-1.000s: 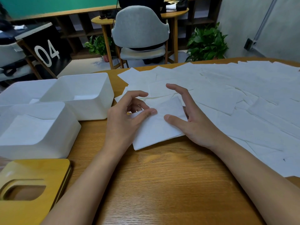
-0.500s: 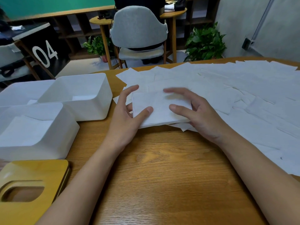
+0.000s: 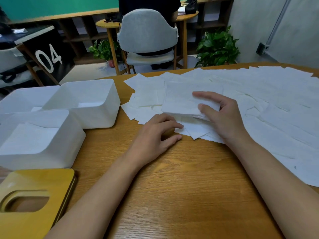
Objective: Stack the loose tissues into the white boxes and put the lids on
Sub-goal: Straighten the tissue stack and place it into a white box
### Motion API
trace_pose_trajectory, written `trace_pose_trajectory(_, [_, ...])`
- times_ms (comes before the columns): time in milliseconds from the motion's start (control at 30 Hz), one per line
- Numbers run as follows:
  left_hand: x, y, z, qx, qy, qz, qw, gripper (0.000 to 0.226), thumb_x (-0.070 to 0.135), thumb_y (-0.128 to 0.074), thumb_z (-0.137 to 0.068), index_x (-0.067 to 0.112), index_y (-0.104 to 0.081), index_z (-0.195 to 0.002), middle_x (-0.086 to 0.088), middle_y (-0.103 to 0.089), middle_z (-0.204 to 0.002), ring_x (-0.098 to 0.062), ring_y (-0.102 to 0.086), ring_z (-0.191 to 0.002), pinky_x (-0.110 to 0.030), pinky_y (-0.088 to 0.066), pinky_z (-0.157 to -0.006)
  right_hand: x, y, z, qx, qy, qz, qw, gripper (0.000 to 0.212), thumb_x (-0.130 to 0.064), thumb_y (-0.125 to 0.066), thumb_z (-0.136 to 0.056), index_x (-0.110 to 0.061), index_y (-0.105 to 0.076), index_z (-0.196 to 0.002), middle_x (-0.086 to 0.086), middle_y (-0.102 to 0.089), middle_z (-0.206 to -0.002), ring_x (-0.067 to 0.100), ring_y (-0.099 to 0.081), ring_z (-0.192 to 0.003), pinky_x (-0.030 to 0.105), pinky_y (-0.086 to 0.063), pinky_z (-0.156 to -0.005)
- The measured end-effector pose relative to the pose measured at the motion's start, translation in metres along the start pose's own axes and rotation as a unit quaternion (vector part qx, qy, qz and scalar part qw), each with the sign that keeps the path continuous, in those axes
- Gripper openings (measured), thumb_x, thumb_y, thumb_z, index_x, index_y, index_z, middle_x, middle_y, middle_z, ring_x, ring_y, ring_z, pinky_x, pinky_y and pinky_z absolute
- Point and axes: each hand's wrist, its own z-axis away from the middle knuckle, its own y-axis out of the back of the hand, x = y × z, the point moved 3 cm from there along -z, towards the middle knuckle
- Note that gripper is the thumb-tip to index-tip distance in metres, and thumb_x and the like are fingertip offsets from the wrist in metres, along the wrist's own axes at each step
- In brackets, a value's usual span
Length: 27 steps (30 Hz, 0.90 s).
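Gripping a small stack of tissues at its right edge, the right hand curls thumb and fingers over the top sheet, and the stack's near edge sits raised above the loose tissues that cover the right and far side of the wooden table. The left hand rests on the table just left of it, fingers loosely curled and holding nothing, its fingertips touching the corner of a loose sheet. At left stand the white boxes: the near box holds flat tissues, and the far box touches it. A yellow wooden lid with an oval cutout lies at the near left.
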Motion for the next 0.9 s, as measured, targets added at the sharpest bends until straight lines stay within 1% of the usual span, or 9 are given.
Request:
trace_pose_trajectory(100, [0.002,-0.002,-0.003,-0.006,-0.005,0.0,1.0,0.035,0.041,-0.077,-0.094,0.029,-0.074,-0.126,0.012,-0.06,-0.121,-0.008,-0.058,-0.117,-0.034,-0.052,-0.096,0.0,0.001,-0.001,-0.009,0.002,0.006,1.0,0.037,-0.003,-0.065,-0.097,-0.03,-0.078,-0.118,-0.021,-0.072,-0.125,-0.004,-0.059,-0.125,0.035,-0.046,-0.115])
trace_pose_trajectory(200, [0.014,-0.007,-0.011,-0.012,-0.02,0.008,1.0,0.038,0.041,-0.079,-0.093,0.028,-0.074,-0.128,0.012,-0.059,-0.118,-0.003,-0.056,-0.109,-0.031,-0.052,-0.091,-0.003,0.009,-0.005,-0.024,0.007,0.027,0.999,0.037,-0.005,-0.064,-0.098,-0.032,-0.077,-0.12,-0.021,-0.072,-0.126,-0.003,-0.058,-0.127,0.036,-0.044,-0.117])
trace_pose_trajectory(367, [0.03,-0.022,-0.026,-0.01,-0.066,-0.008,0.998,0.018,0.029,-0.075,-0.098,0.021,-0.08,-0.114,0.007,-0.062,-0.112,-0.011,-0.058,-0.107,-0.034,-0.052,-0.089,0.0,0.032,-0.007,-0.036,0.017,0.057,0.998,0.038,-0.005,-0.062,-0.099,-0.031,-0.075,-0.125,-0.022,-0.071,-0.128,-0.002,-0.057,-0.129,0.038,-0.044,-0.117])
trace_pose_trajectory(467, [0.031,-0.022,-0.027,0.016,-0.058,0.009,0.998,0.012,0.026,-0.071,-0.1,0.018,-0.079,-0.106,0.01,-0.067,-0.111,-0.011,-0.06,-0.109,-0.034,-0.051,-0.089,0.006,0.036,0.0,-0.049,0.009,0.039,0.998,0.038,-0.006,-0.061,-0.101,-0.03,-0.074,-0.127,-0.022,-0.07,-0.13,-0.006,-0.056,-0.129,0.028,-0.043,-0.116])
trace_pose_trajectory(567, [0.032,-0.016,-0.021,0.037,-0.043,0.028,0.998,0.011,0.024,-0.066,-0.104,0.018,-0.074,-0.107,0.012,-0.07,-0.105,-0.005,-0.062,-0.102,-0.026,-0.049,-0.085,0.009,0.032,0.003,-0.066,0.003,0.029,0.997,0.035,-0.009,-0.063,-0.101,-0.029,-0.074,-0.127,-0.021,-0.07,-0.13,-0.008,-0.056,-0.128,0.016,-0.042,-0.11])
trace_pose_trajectory(633, [0.032,-0.01,-0.017,0.058,-0.028,0.046,0.997,0.012,0.023,-0.062,-0.106,0.017,-0.071,-0.109,0.012,-0.07,-0.101,-0.007,-0.064,-0.096,-0.024,-0.049,-0.081,0.008,0.032,0.002,-0.074,0.007,0.021,0.997,0.032,-0.01,-0.064,-0.101,-0.027,-0.074,-0.127,-0.02,-0.071,-0.13,-0.009,-0.056,-0.128,0.01,-0.041,-0.107])
trace_pose_trajectory(733, [0.037,-0.001,-0.016,0.117,-0.031,0.067,0.99,0.013,0.02,-0.061,-0.106,0.014,-0.072,-0.109,0.01,-0.072,-0.099,-0.008,-0.067,-0.093,-0.024,-0.052,-0.08,0.005,0.03,0.003,-0.089,0.015,0.027,0.996,0.027,-0.018,-0.066,-0.102,-0.027,-0.075,-0.125,-0.021,-0.071,-0.128,-0.008,-0.057,-0.126,0.014,-0.042,-0.107])
trace_pose_trajectory(833, [0.041,0.005,-0.018,0.191,-0.049,0.064,0.978,0.013,0.015,-0.064,-0.104,0.009,-0.074,-0.108,0.006,-0.074,-0.1,-0.002,-0.067,-0.094,-0.015,-0.049,-0.078,0.002,0.026,0.008,-0.103,0.049,0.064,0.991,0.027,-0.037,-0.07,-0.096,-0.031,-0.076,-0.121,-0.018,-0.073,-0.124,-0.007,-0.063,-0.112,0.014,-0.047,-0.093])
trace_pose_trajectory(900, [0.042,0.008,-0.017,0.234,-0.058,0.062,0.969,0.013,0.014,-0.065,-0.102,0.008,-0.076,-0.107,0.004,-0.075,-0.097,-0.004,-0.068,-0.09,-0.017,-0.05,-0.073,0.0,0.023,0.012,-0.112,0.068,0.076,0.988,0.035,-0.051,-0.073,-0.088,-0.033,-0.077,-0.118,-0.014,-0.074,-0.121,0.004,-0.066,-0.114,0.018,-0.052,-0.091])
